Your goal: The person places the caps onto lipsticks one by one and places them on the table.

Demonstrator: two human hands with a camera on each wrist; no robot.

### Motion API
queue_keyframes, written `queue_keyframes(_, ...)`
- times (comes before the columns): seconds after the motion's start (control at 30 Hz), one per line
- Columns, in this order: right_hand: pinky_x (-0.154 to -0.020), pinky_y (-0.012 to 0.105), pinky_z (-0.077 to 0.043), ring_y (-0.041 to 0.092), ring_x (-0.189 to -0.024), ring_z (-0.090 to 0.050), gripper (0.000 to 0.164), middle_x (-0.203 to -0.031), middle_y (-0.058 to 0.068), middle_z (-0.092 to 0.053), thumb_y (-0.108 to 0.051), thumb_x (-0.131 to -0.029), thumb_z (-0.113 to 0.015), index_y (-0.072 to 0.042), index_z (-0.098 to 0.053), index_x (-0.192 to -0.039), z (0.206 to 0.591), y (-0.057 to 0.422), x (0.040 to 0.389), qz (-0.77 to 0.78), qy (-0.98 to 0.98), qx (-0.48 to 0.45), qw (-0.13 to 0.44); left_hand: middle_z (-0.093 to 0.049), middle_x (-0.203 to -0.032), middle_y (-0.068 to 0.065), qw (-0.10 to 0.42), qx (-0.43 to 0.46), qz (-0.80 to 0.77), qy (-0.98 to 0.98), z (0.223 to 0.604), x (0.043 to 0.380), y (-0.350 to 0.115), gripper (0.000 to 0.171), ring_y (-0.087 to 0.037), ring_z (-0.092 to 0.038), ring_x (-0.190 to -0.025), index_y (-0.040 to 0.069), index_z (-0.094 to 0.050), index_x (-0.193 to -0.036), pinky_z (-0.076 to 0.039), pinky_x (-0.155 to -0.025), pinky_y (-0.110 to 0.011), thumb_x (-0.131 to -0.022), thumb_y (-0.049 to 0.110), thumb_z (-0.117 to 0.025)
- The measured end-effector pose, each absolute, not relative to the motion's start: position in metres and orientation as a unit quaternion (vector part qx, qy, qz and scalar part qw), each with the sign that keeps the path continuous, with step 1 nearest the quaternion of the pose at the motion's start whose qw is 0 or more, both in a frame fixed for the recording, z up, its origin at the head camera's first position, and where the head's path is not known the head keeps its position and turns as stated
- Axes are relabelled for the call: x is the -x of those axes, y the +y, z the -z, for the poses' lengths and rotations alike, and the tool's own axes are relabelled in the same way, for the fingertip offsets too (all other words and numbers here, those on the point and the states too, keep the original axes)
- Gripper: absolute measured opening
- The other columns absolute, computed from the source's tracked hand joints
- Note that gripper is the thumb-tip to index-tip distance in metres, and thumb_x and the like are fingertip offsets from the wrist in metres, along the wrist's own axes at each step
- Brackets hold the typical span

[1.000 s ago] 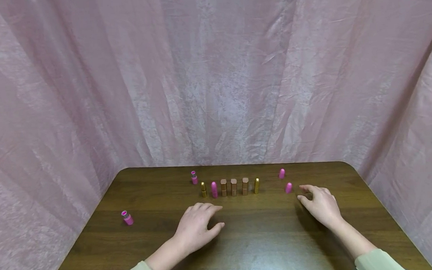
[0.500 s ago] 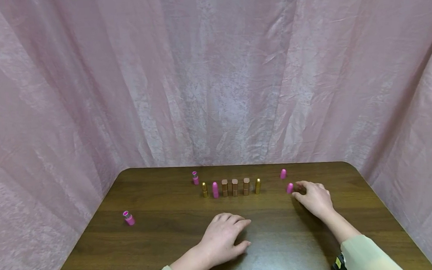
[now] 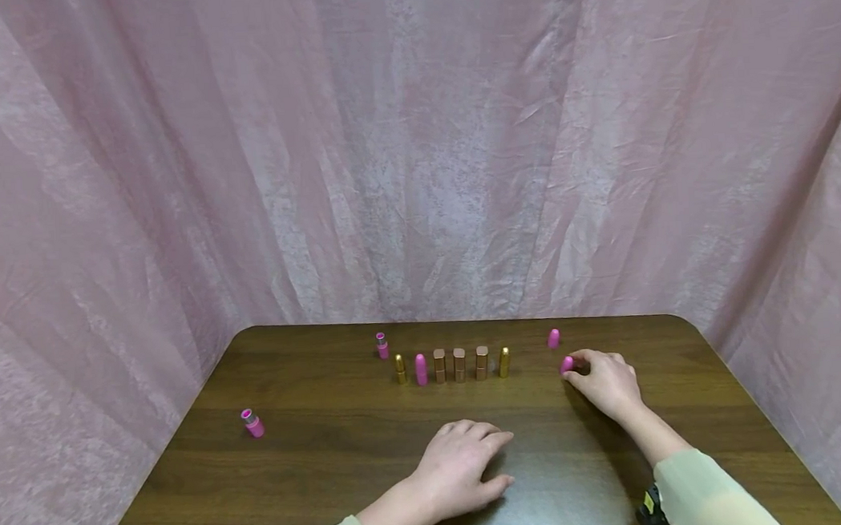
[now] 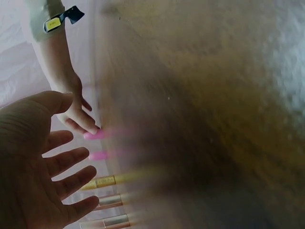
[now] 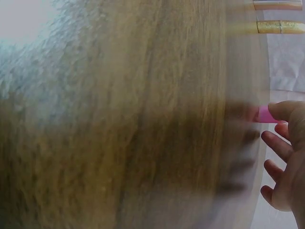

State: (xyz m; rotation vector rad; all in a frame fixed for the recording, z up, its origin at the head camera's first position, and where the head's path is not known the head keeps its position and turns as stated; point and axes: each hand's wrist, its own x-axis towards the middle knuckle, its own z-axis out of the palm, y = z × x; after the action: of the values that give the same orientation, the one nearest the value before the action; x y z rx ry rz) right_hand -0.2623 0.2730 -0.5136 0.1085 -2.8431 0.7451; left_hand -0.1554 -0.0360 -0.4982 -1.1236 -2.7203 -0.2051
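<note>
My right hand (image 3: 605, 381) has thumb and index finger on either side of a pink lipstick cap (image 3: 567, 363), pinching it where it stands on the table; in the right wrist view the thumb overlaps this cap (image 5: 266, 114). Just behind it stands a second pink cap (image 3: 554, 338). My left hand (image 3: 462, 467) is over the middle of the table with spread fingers and holds nothing. Two uncapped pink lipsticks stand at the left, one near the front (image 3: 253, 424) and another farther back (image 3: 382, 345).
A row of closed lipsticks crosses the table's middle: a gold one (image 3: 400, 369), a pink one (image 3: 421, 370), several rose-gold square ones (image 3: 459, 364) and a gold one (image 3: 504, 362). The brown wooden table (image 3: 317, 461) meets a pink curtain (image 3: 414, 150) behind.
My right hand has moved left onto the front pink cap and now pinches it. The left hand has moved right and nearer the front edge, its fingers still spread.
</note>
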Motion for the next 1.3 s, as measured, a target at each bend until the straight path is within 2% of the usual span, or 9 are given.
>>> queue_keyframes(0.4, -0.091, 0.063, -0.036, 0.047, -0.114, -0.054, 0.036, -0.104, 0.007, -0.074, -0.031, -0.09, -0.074, -0.007, -0.072, -0.117, 0.516, 0.27, 0.265, -0.263, -0.96, -0.028, 0.093, -0.062, -0.133, 0.009, 0.096, 0.386, 0.072, -0.915, 0.5, 0.151, -0.037, 0.055, -0.015, -0.058, -0.12, 0.025, -0.062, -0.14, -0.046, -0.103, -0.038, -0.094, 0.056, -0.065)
queue_keyframes(0.53, -0.089, 0.062, -0.037, 0.045, -0.111, -0.056, 0.031, -0.103, 0.007, -0.075, -0.029, -0.091, -0.074, -0.007, -0.072, -0.113, 0.516, 0.271, 0.265, -0.277, -0.956, -0.024, 0.098, -0.062, -0.133, 0.009, 0.091, 0.387, 0.076, -0.914, 0.5, 0.151, -0.039, 0.054, -0.014, -0.059, -0.12, 0.025, -0.062, -0.14, -0.046, -0.103, -0.038, -0.095, 0.056, -0.064)
queue_keyframes(0.67, -0.087, 0.058, -0.042, 0.039, -0.105, -0.063, 0.025, -0.101, 0.006, -0.075, -0.026, -0.092, -0.074, -0.008, -0.073, -0.109, 0.514, 0.272, 0.265, -0.301, -0.947, -0.02, 0.108, -0.062, -0.133, 0.009, 0.087, 0.385, 0.078, -0.915, 0.5, 0.151, -0.041, 0.054, -0.015, -0.059, -0.12, 0.026, -0.062, -0.14, -0.046, -0.103, -0.039, -0.095, 0.057, -0.064)
queue_keyframes(0.8, -0.086, 0.052, -0.048, 0.033, -0.102, -0.067, 0.026, -0.102, 0.009, -0.075, -0.023, -0.093, -0.074, -0.005, -0.073, -0.111, 0.509, 0.272, 0.262, -0.34, -0.933, -0.021, 0.113, -0.063, -0.132, 0.009, 0.088, 0.379, 0.078, -0.918, 0.499, 0.152, -0.045, 0.053, -0.015, -0.059, -0.12, 0.027, -0.063, -0.139, -0.045, -0.103, -0.04, -0.095, 0.056, -0.065)
queue_keyframes(1.0, -0.095, 0.052, -0.047, 0.036, -0.109, -0.069, 0.035, -0.11, 0.016, -0.074, -0.022, -0.095, -0.073, 0.001, -0.069, -0.122, 0.501, 0.274, 0.253, -0.381, -0.917, -0.031, 0.113, -0.064, -0.131, 0.009, 0.098, 0.376, 0.08, -0.918, 0.497, 0.153, -0.054, 0.053, -0.017, -0.06, -0.119, 0.026, -0.064, -0.138, -0.045, -0.104, -0.041, -0.094, 0.055, -0.066)
queue_keyframes(1.3, -0.098, 0.049, -0.042, 0.034, -0.122, -0.058, 0.039, -0.12, 0.014, -0.07, -0.034, -0.097, -0.071, -0.004, -0.069, -0.123, 0.494, 0.278, 0.23, -0.428, -0.9, -0.009, 0.084, -0.065, -0.131, 0.007, 0.112, 0.35, 0.093, -0.925, 0.492, 0.154, -0.081, 0.052, -0.017, -0.06, -0.119, 0.022, -0.064, -0.137, -0.045, -0.105, -0.043, -0.095, 0.052, -0.067)
